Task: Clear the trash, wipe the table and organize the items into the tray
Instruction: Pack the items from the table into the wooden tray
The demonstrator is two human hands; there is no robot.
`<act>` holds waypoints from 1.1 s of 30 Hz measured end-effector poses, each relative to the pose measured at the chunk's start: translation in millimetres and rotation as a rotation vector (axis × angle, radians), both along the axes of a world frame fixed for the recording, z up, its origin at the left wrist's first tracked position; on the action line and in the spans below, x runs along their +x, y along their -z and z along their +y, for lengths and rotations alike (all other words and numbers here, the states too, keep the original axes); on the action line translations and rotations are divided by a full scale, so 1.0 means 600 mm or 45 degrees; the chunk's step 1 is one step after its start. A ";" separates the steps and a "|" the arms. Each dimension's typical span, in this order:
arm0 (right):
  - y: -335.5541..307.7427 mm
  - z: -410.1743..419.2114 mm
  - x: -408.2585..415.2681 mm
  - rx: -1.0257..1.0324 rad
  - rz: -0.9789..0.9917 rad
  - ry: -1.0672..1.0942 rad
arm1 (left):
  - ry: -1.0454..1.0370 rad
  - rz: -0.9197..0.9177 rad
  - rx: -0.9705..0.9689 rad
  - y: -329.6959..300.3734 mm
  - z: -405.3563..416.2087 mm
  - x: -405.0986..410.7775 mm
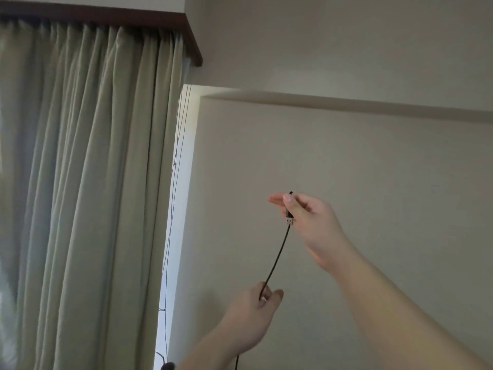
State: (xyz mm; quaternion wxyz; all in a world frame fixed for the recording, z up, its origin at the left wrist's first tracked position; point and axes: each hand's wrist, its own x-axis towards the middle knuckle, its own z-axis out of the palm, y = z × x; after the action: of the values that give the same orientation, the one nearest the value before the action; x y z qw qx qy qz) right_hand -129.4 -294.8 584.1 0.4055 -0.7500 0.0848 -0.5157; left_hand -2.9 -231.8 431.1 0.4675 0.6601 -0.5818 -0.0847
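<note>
Hands (312,222) on near-upright cable (277,257)

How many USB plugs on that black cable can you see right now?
1: the USB plug is at the cable's upper end, pinched by the right hand. The left hand grips the cable lower down; its other end runs out of view.

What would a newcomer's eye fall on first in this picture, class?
First, the two raised hands at lower centre: the right hand pinches the plug end of a black USB cable, and the left hand grips the cable lower down. Next, the pale green curtain filling the left side under a dark wooden pelmet.
</note>
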 end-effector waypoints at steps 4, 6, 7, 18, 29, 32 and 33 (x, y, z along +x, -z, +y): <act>0.043 -0.048 0.002 -0.062 0.310 0.226 | 0.053 -0.306 -0.121 -0.031 0.069 -0.002; 0.080 -0.057 0.006 0.046 0.417 0.147 | -0.023 -0.476 -0.192 -0.066 0.085 0.013; 0.099 -0.056 0.010 0.101 0.463 0.094 | -0.061 -0.531 -0.237 -0.085 0.088 0.023; 0.213 0.100 0.055 0.769 0.053 -0.442 | 0.012 -0.156 -0.345 -0.147 0.031 0.111; 0.152 0.075 0.064 0.864 -0.309 -0.341 | 0.108 0.535 0.197 0.089 -0.016 0.066; 0.159 0.046 0.062 0.675 -0.210 -0.217 | 0.147 0.365 0.243 0.135 0.016 0.045; 0.166 0.034 0.061 0.603 -0.154 -0.141 | 0.152 0.290 0.226 0.144 0.028 0.041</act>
State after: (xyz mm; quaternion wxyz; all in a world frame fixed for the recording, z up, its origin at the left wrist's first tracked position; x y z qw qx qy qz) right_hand -93.0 -274.5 484.3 0.6020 -0.6052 0.1377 -0.5024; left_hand 21.8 -215.0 345.0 0.4644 0.6493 -0.5534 -0.2376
